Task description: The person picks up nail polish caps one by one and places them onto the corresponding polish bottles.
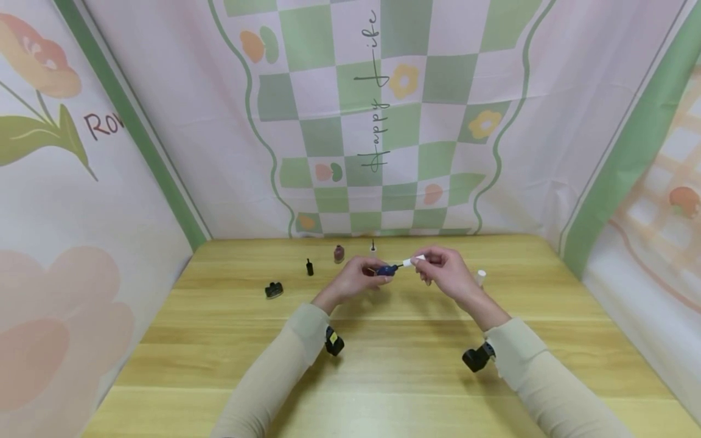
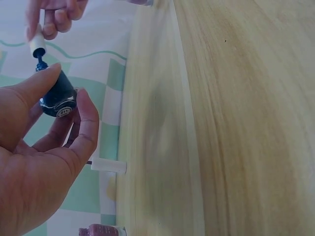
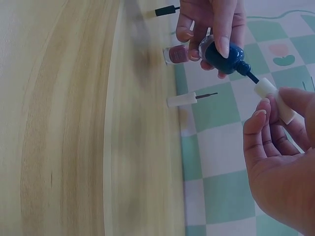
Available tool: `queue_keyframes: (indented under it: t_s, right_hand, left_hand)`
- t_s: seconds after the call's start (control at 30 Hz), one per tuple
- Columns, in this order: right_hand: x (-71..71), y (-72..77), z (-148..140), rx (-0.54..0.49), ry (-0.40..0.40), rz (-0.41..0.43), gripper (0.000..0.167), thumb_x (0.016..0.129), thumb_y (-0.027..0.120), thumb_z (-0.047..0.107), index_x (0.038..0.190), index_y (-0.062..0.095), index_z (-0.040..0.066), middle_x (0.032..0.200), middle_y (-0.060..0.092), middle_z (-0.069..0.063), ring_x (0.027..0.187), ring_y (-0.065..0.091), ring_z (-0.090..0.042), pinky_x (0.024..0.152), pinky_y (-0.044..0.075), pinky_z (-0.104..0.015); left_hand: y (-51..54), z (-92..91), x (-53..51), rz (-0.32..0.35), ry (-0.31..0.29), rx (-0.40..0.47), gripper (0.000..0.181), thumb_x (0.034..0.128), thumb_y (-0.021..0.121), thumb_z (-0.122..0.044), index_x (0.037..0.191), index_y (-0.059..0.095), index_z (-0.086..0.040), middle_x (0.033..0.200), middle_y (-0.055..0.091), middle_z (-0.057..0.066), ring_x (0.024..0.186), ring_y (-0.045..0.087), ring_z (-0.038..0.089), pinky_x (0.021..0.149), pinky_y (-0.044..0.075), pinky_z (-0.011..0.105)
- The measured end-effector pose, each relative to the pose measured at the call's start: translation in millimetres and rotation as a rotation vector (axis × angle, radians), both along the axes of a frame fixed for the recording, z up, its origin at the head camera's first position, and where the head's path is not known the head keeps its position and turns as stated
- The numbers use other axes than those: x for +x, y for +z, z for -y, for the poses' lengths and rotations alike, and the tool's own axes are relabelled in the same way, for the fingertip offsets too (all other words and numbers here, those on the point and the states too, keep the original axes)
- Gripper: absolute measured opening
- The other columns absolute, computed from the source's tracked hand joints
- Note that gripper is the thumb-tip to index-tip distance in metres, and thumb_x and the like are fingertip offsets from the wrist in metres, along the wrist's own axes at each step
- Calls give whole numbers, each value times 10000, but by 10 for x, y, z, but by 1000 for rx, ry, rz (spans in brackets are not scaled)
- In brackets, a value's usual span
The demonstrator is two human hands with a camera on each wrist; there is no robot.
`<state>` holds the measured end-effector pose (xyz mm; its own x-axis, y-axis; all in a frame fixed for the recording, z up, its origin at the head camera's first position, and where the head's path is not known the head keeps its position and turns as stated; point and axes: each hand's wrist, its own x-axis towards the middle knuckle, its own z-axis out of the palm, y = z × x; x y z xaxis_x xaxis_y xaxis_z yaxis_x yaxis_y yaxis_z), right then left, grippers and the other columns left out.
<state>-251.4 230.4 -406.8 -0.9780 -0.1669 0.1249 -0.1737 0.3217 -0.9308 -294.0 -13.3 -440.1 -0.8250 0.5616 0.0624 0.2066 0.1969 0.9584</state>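
My left hand [image 1: 356, 278] pinches a dark blue nail polish bottle [image 2: 60, 96] between thumb and fingers, its neck tilted toward my right hand. Between the fingertips of my right hand [image 1: 446, 272] is a white nail polish cap [image 3: 274, 100] with a brush. The brush stem is partly out of the bottle's neck, its tip hidden inside. Behind the hands, another white brush cap [image 3: 182, 100] stands on the table with its brush pointing up. An open mauve nail polish bottle [image 1: 339, 254] stands to the left of that cap.
A black brush cap [image 1: 310, 267] stands upright on the wooden table [image 1: 372, 365], left of the mauve bottle. Farther left is a black bottle [image 1: 274, 290]. A white-capped bottle [image 1: 481, 277] sits behind my right wrist. Patterned cloth [image 1: 372, 121] hangs at the table's back edge.
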Motion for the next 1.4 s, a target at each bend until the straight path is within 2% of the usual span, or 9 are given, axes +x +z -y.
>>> queue_keyframes:
  t_s: [0.2,0.3,0.6,1.0,1.27,1.4]
  right_hand:
    - [14,-3,22,10,5,1,255,1027,649,201,1176,672,-5,879,665,-105,718,626,-190,610,553,-270]
    - [20,5,30,13,14,-2,258,1027,649,199,1179,670,-9,867,660,-93,712,620,-171,606,551,-261]
    - [9,-2,59,25,20,-8,245,1024,654,206,1153,680,0,845,654,-102,682,602,-148,593,542,-275]
    - [0,-12,92,22,45,-11,231,1019,659,186,1145,687,-6,868,668,-106,711,620,-208,613,564,-321]
    - [-12,-49,106,34,61,-8,234,1022,658,197,1151,689,4,872,669,-105,697,610,-159,623,573,-356]
    - [-10,-44,116,40,61,-6,233,1015,668,201,1144,696,8,881,673,-142,711,625,-217,620,575,-351]
  left_hand:
    - [-17,1,3,7,2,6,276,945,752,-126,1206,721,-39,1118,692,89,1036,672,399,886,601,496]
    - [-16,-1,8,8,4,7,275,942,755,-122,1202,722,-40,1110,694,86,1038,671,407,884,602,493]
    - [-2,-11,12,6,11,6,266,938,762,-135,1191,732,-58,1102,695,74,1010,683,360,880,605,479]
    - [13,-17,22,-1,14,-12,262,941,760,-140,1194,737,-74,1103,697,48,980,692,297,858,614,443]
    - [5,-23,31,13,14,-14,274,943,758,-137,1209,735,-78,1111,695,44,924,683,200,883,605,467]
    - [2,-25,35,12,13,-18,277,943,761,-150,1214,739,-94,1121,696,37,924,683,200,874,609,445]
